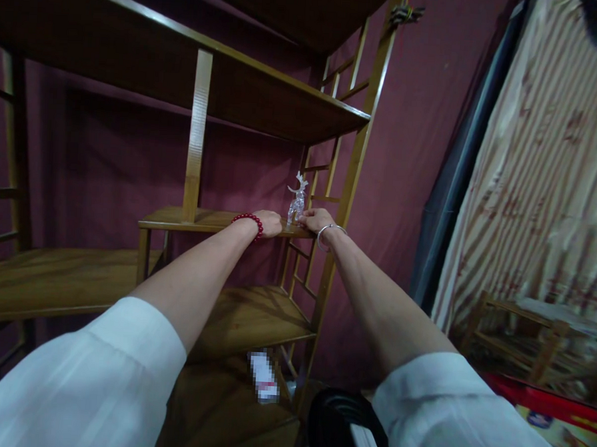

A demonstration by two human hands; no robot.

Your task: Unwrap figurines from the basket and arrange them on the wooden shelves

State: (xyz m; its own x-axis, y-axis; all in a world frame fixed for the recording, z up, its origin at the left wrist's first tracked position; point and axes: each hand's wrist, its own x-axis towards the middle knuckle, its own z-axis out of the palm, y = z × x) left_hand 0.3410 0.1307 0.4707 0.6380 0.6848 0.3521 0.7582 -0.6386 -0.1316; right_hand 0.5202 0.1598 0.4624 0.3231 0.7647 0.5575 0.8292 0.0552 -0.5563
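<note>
A clear, glass-like deer figurine (296, 207) with antlers stands upright on the small raised shelf (218, 219) of a wooden rack, near its right end. My right hand (317, 219), a silver bangle at its wrist, has its fingers pinched at the lower right side of the figurine. Just left of the deer, my left hand (269, 223) is at the shelf's front edge, wearing a red bead bracelet (248, 219). Its back faces me and its fingers are hidden. A small gap separates it from the figurine.
A wooden post (197, 138) rises left of my hands, beneath an upper shelf (286, 76). Lower down lies a white packet (263, 376), blurred out. A black rounded object (338, 419) is at bottom centre. To the right hangs a striped curtain (546, 163) beside a wooden stool (548, 330).
</note>
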